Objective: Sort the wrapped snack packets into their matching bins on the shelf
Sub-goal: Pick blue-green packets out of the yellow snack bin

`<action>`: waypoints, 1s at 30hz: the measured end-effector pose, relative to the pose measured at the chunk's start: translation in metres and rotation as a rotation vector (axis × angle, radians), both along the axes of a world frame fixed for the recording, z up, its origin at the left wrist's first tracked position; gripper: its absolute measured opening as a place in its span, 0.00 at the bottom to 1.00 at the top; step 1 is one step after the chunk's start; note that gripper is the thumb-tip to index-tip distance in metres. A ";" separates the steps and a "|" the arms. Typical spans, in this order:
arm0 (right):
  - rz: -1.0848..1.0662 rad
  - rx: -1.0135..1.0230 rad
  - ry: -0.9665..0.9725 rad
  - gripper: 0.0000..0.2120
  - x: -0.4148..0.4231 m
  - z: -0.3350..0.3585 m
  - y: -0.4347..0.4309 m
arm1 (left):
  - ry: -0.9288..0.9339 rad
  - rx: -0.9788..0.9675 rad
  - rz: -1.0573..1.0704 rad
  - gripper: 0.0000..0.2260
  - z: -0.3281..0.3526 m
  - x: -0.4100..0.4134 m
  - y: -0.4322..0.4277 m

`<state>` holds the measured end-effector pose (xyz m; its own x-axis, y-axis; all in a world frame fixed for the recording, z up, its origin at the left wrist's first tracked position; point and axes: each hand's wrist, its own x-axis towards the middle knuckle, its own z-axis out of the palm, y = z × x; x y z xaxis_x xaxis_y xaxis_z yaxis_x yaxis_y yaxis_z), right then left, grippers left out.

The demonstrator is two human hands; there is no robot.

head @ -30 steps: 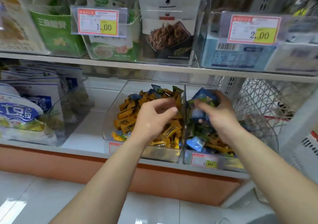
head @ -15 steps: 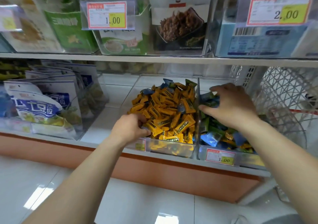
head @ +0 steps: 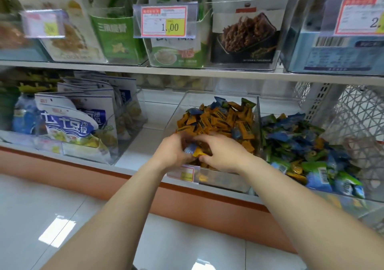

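Snack packets point(head: 216, 122) fill two clear bins on the lower shelf point(head: 133, 151): the orange-packet bin point(head: 176, 112) on the left and the blue-and-green bin point(head: 353, 205) touching it on the right. Both hands meet at the near end of the orange-packet bin. The left hand point(head: 172, 152) curls round a stray blue packet point(head: 188, 150). The right hand point(head: 224, 153) pinches an orange packet point(head: 197, 153) just beside it. The blue packet's matching bin lies rightward, past the shared clear wall, and the right hand is nearer to it. The blue packet's long axis is mostly hidden. The orange packet runs roughly left to right.
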<state>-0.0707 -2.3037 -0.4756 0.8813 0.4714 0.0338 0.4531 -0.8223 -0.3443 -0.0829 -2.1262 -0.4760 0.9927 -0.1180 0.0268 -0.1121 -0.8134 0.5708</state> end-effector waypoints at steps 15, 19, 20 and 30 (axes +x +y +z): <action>0.050 0.064 0.032 0.12 0.014 0.001 0.018 | -0.057 -0.254 0.148 0.12 0.021 -0.024 0.080; 0.016 -0.077 -0.001 0.19 0.022 -0.010 0.033 | -0.008 -0.294 0.118 0.12 0.017 -0.031 0.082; 0.016 -0.097 -0.006 0.23 0.023 -0.013 0.037 | -0.008 -0.303 0.116 0.12 0.017 -0.033 0.083; 0.013 -0.003 0.051 0.12 0.024 0.000 0.033 | 0.010 -0.533 0.149 0.10 0.024 -0.037 0.080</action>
